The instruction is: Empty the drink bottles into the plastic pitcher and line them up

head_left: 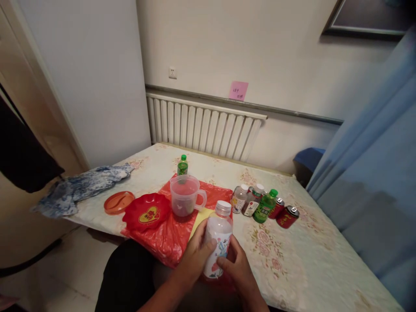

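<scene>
A clear bottle (pixel 218 247) with a white cap and a printed label stands nearly upright between my two hands. My left hand (pixel 199 247) is closed round its left side, the thumb lying across the label. On the other side my right hand (pixel 238 264) grips it, thumb on the lower front. Just behind is a clear plastic measuring jug (pixel 185 195) with a handle and some dark liquid at its bottom. The jug rests on a red plastic bag (pixel 159 247), beside a yellow sheet (pixel 196 223). Left of the jug sits a red scalloped plate (pixel 133 216).
Several drinks stand to the right, among them a green bottle (pixel 264 208) and a dark red can (pixel 287 216). Another green-capped bottle (pixel 182 167) is behind the jug. An orange lid (pixel 113 203) and a blue-white cloth (pixel 94 184) lie left on the flowered tablecloth (pixel 305 268).
</scene>
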Tool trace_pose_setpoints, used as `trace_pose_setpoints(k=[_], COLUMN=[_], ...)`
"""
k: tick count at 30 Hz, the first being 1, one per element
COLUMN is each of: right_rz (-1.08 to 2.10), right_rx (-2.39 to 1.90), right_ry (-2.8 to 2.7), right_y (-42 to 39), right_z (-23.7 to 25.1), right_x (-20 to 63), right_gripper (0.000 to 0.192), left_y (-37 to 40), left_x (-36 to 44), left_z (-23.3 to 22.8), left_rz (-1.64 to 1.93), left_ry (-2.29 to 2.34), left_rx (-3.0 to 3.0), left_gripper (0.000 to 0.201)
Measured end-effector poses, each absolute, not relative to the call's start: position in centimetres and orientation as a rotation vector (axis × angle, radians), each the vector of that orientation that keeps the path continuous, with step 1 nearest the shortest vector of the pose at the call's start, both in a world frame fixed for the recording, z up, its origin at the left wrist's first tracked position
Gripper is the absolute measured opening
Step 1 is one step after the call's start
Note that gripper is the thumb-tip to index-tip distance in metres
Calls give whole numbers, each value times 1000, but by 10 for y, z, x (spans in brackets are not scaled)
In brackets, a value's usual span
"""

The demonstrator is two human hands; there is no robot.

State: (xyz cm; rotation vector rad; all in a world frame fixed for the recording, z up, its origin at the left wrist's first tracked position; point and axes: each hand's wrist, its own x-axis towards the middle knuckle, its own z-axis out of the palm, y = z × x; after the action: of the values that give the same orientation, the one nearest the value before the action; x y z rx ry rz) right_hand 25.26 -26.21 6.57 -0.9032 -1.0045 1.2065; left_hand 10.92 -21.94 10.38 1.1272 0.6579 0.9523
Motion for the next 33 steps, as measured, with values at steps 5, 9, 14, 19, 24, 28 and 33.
trace_pose_setpoints(k=[5, 9, 14, 19, 24, 28, 33], right_rz=[1216, 1250, 1238, 1219, 1231, 1227, 1233], right_rx=[-925, -913, -913, -932, -953, -952, -941], right_ry=[-984, -995, -1023, -1053, -1055, -1068, -1083], right_y=[-264, -265, -266, -268, -269, -269, -269], right_z=[68, 67, 65, 67, 68, 66, 64], right_x=[249, 247, 249, 248, 248, 249, 249], right_gripper=[64, 69, 66, 65, 65, 61, 60], left_y=[-222, -222, -222, -222, -221, -220, -221], left_x=[108, 107, 107, 106, 106, 106, 107], left_z=[112, 114, 111, 111, 109, 109, 114], left_rz=[962, 976, 979, 989, 994, 1000, 998], left_ry=[579, 580, 573, 572, 605, 631, 686], left_rx=[1036, 1055, 1061, 1073, 1088, 1088, 1071], left_gripper=[60, 52, 48, 46, 44, 45, 45])
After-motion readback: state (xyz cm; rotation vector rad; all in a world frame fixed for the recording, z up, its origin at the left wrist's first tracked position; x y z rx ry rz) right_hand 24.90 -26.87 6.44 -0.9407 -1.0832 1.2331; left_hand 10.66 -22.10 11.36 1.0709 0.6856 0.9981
